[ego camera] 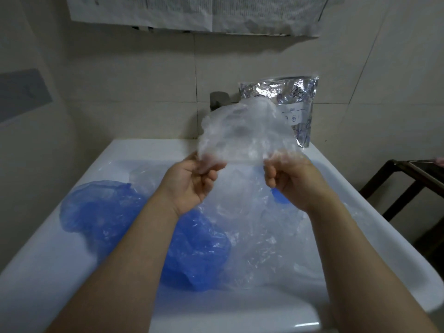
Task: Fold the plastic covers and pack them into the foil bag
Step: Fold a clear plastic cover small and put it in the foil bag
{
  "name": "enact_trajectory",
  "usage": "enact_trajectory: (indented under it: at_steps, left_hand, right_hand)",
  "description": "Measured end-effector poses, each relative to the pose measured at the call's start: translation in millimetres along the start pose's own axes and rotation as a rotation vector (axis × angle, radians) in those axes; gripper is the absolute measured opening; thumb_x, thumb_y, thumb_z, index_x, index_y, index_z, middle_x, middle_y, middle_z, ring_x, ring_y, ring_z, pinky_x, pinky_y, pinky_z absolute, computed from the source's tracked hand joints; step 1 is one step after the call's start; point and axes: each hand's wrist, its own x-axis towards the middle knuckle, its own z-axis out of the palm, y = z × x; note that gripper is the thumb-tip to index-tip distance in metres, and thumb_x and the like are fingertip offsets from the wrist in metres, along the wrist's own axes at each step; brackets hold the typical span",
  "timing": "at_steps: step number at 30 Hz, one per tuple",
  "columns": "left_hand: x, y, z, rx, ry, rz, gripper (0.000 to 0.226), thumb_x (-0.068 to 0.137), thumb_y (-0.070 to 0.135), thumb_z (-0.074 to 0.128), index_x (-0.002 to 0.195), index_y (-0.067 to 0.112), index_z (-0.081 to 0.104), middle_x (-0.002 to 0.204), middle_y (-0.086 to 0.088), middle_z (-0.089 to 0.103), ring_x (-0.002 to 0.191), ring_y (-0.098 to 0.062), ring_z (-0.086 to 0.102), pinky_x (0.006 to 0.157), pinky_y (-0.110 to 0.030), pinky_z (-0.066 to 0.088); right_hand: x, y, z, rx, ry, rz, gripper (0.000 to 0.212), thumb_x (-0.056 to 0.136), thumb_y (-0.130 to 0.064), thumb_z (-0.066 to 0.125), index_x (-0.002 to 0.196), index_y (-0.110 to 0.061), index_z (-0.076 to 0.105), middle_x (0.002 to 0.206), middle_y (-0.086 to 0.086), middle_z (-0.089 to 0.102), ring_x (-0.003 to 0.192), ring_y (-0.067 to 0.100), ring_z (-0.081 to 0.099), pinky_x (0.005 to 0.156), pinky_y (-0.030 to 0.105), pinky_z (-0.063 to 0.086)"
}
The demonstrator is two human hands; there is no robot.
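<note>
Rising above both hands' grip, left hand [192,181] and right hand [290,179], clear cover [242,133].

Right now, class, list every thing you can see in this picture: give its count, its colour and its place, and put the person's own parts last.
clear plastic cover: one, see-through, held up above the sink.
blue plastic covers: at least two, blue, lying in the sink.
clear plastic: count unclear, see-through, heaped in the sink, right side.
foil bag: one, silver, standing against the wall tiles behind the sink.
sink: one, white, below the hands.
tap: one, grey, behind the sink.
papers: white, on the wall above.
left hand: pinches the held cover.
right hand: pinches the held cover.
</note>
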Motion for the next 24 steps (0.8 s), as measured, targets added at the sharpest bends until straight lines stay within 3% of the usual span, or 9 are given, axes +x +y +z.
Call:
enact_trajectory:
  at_steps: [2,4,6,8,10,13,15,18,24]
  left_hand:
    - [0,1,-4,0.031,0.0,0.009,0.022,0.084,0.0,0.036,0.077,0.013,0.052,0.053,-0.003,0.057,0.04,-0.01,0.051,0.035,-0.013,0.041]
    - [1,2,-8,0.082,0.028,0.015,0.024,0.085,0.005,0.035,0.072,0.01,0.055,0.059,-0.003,0.052,0.053,-0.014,0.051,0.041,-0.016,0.045]
    - [5,1,-11,0.2,0.053,0.035,0.036,0.087,0.012,0.034,0.059,0.013,0.056,0.053,-0.001,0.045,0.054,-0.015,0.041,0.044,-0.019,0.044]
    - [6,-1,-6,0.404,0.086,0.046,0.039,0.092,0.026,0.037,0.058,0.014,0.051,0.048,0.001,0.04,0.046,-0.013,0.038,0.043,-0.019,0.039]
    - [8,-6,-3,0.718,0.137,0.143,0.034,0.093,0.024,0.049,0.061,0.012,0.048,0.052,-0.003,0.041,0.043,-0.012,0.041,0.041,-0.016,0.039]
    - [10,-15,-7,1.053,0.108,0.294,0.025,0.083,0.018,0.068,0.064,0.01,0.054,0.061,-0.004,0.047,0.055,-0.012,0.041,0.049,-0.014,0.036]
    - [7,-15,-8,1.056,0.099,0.326,0.018,0.078,0.014,0.074,0.073,0.011,0.057,0.065,-0.001,0.046,0.058,-0.011,0.038,0.051,-0.014,0.033]
    - [9,-12,-8,0.972,0.11,0.375,0.022,0.078,0.004,0.072,0.075,0.019,0.055,0.075,-0.005,0.045,0.065,-0.013,0.04,0.054,-0.014,0.036]
    - [6,-9,-1,0.736,0.078,0.351,0.026,0.083,-0.001,0.063,0.105,0.014,0.064,0.097,-0.012,0.061,0.086,-0.021,0.056,0.079,-0.029,0.05]
  right_hand:
    - [-4,2,-7,-0.225,-0.089,0.011,0.013,0.058,-0.028,0.075,0.059,-0.016,0.073,0.056,0.001,0.064,0.052,0.017,0.06,0.055,0.024,0.047]
    - [-5,5,-18,-0.43,-0.02,0.079,0.014,0.049,-0.027,0.071,0.056,-0.015,0.073,0.059,0.003,0.064,0.059,0.02,0.057,0.061,0.028,0.04]
    - [-3,7,-26,-0.508,0.005,0.131,0.008,0.059,-0.015,0.063,0.055,-0.013,0.07,0.054,-0.002,0.061,0.055,0.012,0.055,0.06,0.02,0.039]
    - [-2,7,-30,-0.39,0.133,0.175,0.012,0.07,-0.008,0.056,0.076,-0.005,0.066,0.061,-0.001,0.065,0.055,0.007,0.06,0.06,0.022,0.048]
    - [-3,8,-32,-0.259,0.234,0.215,0.032,0.069,-0.025,0.065,0.09,-0.001,0.06,0.069,0.009,0.064,0.057,0.013,0.063,0.054,0.023,0.051]
    - [-2,7,-25,-0.46,0.244,0.28,0.056,0.075,-0.057,0.061,0.083,-0.002,0.066,0.067,0.007,0.069,0.064,0.013,0.062,0.06,0.018,0.049]
    - [1,6,-20,-0.579,0.287,0.231,0.035,0.086,-0.033,0.063,0.073,-0.001,0.067,0.061,0.0,0.066,0.063,0.012,0.055,0.066,0.022,0.045]
    - [3,5,-17,-0.537,0.286,0.171,0.015,0.082,-0.008,0.067,0.068,-0.007,0.064,0.059,0.001,0.059,0.051,0.003,0.049,0.057,0.016,0.039]
    - [5,4,-19,-0.393,0.33,0.13,0.026,0.08,0.008,0.063,0.082,-0.017,0.068,0.066,-0.001,0.064,0.057,0.004,0.058,0.063,0.015,0.047]
